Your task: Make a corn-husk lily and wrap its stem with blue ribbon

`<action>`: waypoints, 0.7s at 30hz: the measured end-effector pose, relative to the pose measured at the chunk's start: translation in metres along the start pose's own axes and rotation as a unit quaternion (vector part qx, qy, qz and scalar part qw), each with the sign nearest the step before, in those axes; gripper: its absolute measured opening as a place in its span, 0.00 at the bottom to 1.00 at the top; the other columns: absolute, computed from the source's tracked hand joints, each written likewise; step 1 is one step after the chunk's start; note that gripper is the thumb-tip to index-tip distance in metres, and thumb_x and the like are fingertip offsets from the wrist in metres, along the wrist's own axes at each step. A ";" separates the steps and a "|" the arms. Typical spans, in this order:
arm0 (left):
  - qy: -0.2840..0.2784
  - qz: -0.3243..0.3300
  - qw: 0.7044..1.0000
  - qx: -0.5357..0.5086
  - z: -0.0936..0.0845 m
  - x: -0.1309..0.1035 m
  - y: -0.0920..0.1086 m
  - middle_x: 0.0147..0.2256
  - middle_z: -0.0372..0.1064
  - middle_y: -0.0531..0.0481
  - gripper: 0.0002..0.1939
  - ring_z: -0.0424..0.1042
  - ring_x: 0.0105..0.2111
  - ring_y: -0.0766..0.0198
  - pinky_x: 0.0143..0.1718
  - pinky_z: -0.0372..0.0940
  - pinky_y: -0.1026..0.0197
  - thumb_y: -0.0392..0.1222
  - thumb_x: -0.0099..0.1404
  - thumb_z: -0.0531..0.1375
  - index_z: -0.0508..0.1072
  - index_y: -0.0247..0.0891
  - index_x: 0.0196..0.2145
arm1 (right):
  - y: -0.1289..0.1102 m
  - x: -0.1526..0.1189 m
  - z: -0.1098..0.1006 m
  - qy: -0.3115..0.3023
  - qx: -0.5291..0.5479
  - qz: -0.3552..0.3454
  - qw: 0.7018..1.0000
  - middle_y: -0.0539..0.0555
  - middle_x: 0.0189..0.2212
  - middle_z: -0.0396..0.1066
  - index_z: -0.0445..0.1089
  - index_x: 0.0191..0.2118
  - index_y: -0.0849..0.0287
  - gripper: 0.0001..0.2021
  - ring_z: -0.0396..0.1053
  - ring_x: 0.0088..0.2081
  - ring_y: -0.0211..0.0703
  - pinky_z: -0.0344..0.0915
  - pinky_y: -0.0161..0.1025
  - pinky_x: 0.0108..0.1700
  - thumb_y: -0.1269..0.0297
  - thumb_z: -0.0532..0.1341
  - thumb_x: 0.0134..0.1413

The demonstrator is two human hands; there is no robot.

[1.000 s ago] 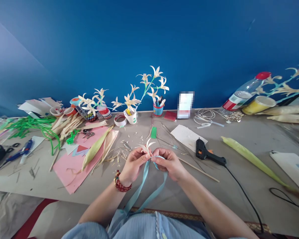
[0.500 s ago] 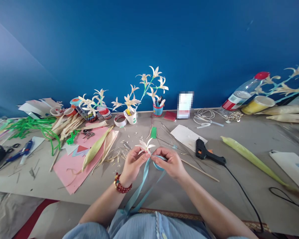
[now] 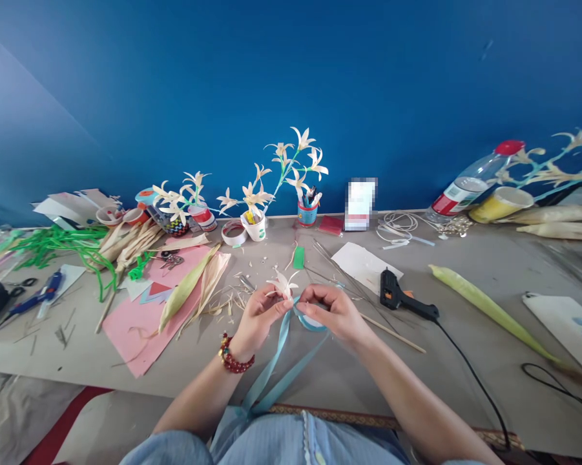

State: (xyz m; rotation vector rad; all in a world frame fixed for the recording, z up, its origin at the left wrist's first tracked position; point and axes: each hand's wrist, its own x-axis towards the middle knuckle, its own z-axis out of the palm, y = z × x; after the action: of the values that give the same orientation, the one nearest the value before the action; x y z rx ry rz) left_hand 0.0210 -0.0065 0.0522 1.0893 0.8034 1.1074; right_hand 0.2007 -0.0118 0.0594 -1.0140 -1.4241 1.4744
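A white handmade flower (image 3: 283, 284) with narrow pointed petals rises from my left hand (image 3: 265, 315), whose thumb and fingers pinch it at the base. Just to the right, my right hand (image 3: 330, 312) is closed on a light-blue ribbon (image 3: 277, 352). The ribbon meets the flower's base between the two hands, loops under my right fingers, and trails down to my lap in two lengths. A red bead bracelet (image 3: 236, 356) circles my left wrist. Whether a stem sits under the petals is hidden by my fingers.
A black glue gun (image 3: 401, 294) lies right of my hands, its cord running to the front edge. Pink paper (image 3: 126, 329) and corn husks (image 3: 187, 290) lie left. Finished flowers stand in a white cup (image 3: 256, 227) at the back. A bottle (image 3: 465, 184) leans at back right.
My right hand has shifted slightly right, and the ribbon loop beneath it has opened wider. The flower has tilted and dropped a little in my left hand.
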 end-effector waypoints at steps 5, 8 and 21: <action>-0.003 -0.013 1.000 0.018 -0.001 0.000 0.002 0.30 0.67 0.50 0.08 0.65 0.35 0.62 0.39 0.61 0.61 0.43 0.57 0.67 0.74 0.37 0.28 | 0.003 0.001 -0.002 0.011 -0.030 0.002 0.999 0.46 0.20 0.57 0.68 0.24 0.60 0.17 0.51 0.23 0.34 0.47 0.34 0.24 0.51 0.65 0.53; -0.009 -0.026 1.000 0.012 -0.001 0.001 0.003 0.29 0.66 0.51 0.09 0.64 0.33 0.64 0.37 0.60 0.62 0.43 0.56 0.68 0.73 0.36 0.28 | 0.005 0.001 -0.002 0.033 -0.035 -0.001 0.999 0.47 0.21 0.60 0.69 0.26 0.60 0.16 0.52 0.22 0.34 0.49 0.34 0.24 0.51 0.66 0.51; -0.055 -0.090 0.988 -0.113 -0.002 0.001 0.001 0.29 0.67 0.50 0.08 0.64 0.32 0.67 0.36 0.59 0.64 0.40 0.54 0.70 0.76 0.33 0.29 | -0.003 0.000 0.000 0.008 0.015 0.020 1.000 0.48 0.23 0.69 0.75 0.27 0.60 0.14 0.61 0.25 0.35 0.56 0.33 0.29 0.54 0.72 0.42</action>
State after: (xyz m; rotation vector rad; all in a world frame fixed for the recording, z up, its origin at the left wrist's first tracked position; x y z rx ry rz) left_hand 0.0189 -0.0048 0.0523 0.8625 0.6568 0.9518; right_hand 0.2005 -0.0115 0.0626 -1.0389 -1.3735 1.5083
